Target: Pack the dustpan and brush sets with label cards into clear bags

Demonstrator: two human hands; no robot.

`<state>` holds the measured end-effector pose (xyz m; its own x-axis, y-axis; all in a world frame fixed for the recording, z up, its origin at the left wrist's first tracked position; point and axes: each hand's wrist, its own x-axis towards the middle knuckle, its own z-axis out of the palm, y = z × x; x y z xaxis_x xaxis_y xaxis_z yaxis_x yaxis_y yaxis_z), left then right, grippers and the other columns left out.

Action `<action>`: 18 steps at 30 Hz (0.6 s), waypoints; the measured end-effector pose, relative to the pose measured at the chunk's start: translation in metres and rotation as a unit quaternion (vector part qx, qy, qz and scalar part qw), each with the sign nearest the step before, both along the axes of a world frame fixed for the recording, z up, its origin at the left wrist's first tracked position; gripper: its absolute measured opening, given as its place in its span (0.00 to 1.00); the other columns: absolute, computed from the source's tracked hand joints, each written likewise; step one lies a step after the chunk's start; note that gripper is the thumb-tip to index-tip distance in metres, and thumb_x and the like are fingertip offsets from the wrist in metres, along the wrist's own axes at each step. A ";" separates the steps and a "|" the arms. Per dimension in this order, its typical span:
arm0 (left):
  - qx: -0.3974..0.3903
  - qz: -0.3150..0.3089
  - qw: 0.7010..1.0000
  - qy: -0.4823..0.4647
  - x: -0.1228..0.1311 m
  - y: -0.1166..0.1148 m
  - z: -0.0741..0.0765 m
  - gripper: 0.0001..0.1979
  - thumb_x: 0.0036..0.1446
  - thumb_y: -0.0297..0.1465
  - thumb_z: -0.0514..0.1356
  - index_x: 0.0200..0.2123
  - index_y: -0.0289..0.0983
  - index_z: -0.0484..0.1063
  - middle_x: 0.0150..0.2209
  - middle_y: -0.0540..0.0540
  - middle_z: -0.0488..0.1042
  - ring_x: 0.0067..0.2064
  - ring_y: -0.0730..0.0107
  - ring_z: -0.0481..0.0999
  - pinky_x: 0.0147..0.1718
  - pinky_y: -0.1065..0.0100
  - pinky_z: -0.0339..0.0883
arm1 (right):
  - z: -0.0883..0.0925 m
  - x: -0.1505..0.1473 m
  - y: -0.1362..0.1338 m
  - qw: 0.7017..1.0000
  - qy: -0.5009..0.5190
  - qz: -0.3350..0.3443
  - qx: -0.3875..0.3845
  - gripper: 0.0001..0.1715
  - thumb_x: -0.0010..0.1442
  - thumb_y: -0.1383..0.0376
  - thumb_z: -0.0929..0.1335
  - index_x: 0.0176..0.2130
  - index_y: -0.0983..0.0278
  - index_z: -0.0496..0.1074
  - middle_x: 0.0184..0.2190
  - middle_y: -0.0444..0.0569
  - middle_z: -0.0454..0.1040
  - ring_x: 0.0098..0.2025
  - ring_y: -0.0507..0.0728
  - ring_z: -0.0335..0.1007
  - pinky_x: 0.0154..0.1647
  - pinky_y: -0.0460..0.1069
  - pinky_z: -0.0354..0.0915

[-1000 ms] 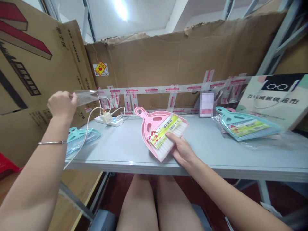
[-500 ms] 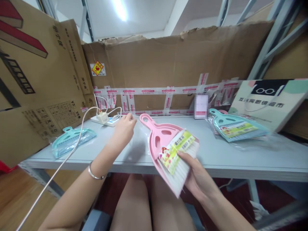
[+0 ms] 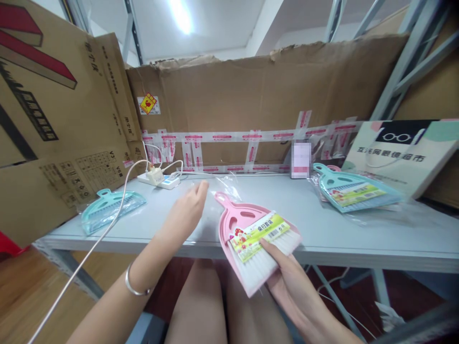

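My right hand [image 3: 292, 282] grips a pink dustpan [image 3: 229, 224] and the white-bristled brush [image 3: 258, 265] nested in it, thumb on top. A yellow-green printed card [image 3: 260, 234] wraps across the brush. The dustpan's handle points away from me, up and to the left. Clear plastic film from a bag [image 3: 229, 187] stands up around the handle. My left hand [image 3: 188, 210], with a silver bangle at the wrist, is closed beside the handle, its fingers pinched at the film's left side; the fingertips are partly hidden.
A wrapped turquoise dustpan [image 3: 111, 208] lies at the left, crossed by a white cable [image 3: 120, 210]. More wrapped dustpan sets [image 3: 358, 191] are stacked at the right. A power strip [image 3: 168, 181], a phone [image 3: 301, 160] and a printed box [image 3: 398, 153] stand along the back cardboard [image 3: 258, 100].
The pink dustpan has come down and its pan lies flatter, still in my right hand. My left hand has dropped lower, and more plastic film shows behind the handle.
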<state>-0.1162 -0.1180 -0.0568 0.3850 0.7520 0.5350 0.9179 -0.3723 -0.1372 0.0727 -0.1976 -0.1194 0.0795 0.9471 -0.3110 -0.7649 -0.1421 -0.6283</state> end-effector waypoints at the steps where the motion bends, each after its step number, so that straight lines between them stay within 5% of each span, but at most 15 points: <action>1: 0.019 -0.016 1.000 0.006 0.002 -0.003 -0.007 0.18 0.55 0.18 0.46 0.48 0.36 0.60 0.37 0.43 0.72 0.35 0.65 0.73 0.30 0.67 0.66 | 0.001 -0.003 0.001 1.000 0.002 -0.014 0.007 0.34 0.48 0.69 0.73 0.53 0.62 0.64 0.45 0.51 0.76 0.43 0.59 0.74 0.40 0.51 0.74; 5: 0.092 -0.074 0.992 0.042 0.012 -0.011 -0.021 0.14 0.57 0.19 0.48 0.45 0.35 0.63 0.32 0.44 0.72 0.34 0.66 0.72 0.29 0.69 0.66 | 0.004 -0.015 0.003 0.999 0.010 -0.025 0.025 0.33 0.47 0.69 0.73 0.53 0.61 0.65 0.45 0.50 0.76 0.44 0.59 0.74 0.40 0.50 0.74; 12: 0.110 -0.198 0.971 0.076 0.017 -0.017 -0.014 0.12 0.59 0.22 0.50 0.45 0.31 0.67 0.32 0.42 0.74 0.33 0.63 0.72 0.29 0.66 0.67 | 0.000 -0.027 0.008 0.999 0.032 -0.006 0.037 0.29 0.48 0.70 0.72 0.51 0.62 0.66 0.44 0.49 0.76 0.46 0.58 0.73 0.43 0.50 0.73; 18: 0.047 -0.251 0.963 -0.089 0.004 -0.033 -0.025 0.13 0.60 0.28 0.52 0.48 0.41 0.68 0.36 0.44 0.76 0.36 0.65 0.74 0.36 0.64 0.68 | 0.001 -0.030 0.016 0.993 0.090 -0.068 0.030 0.27 0.50 0.72 0.70 0.50 0.59 0.67 0.43 0.45 0.77 0.47 0.54 0.72 0.44 0.46 0.72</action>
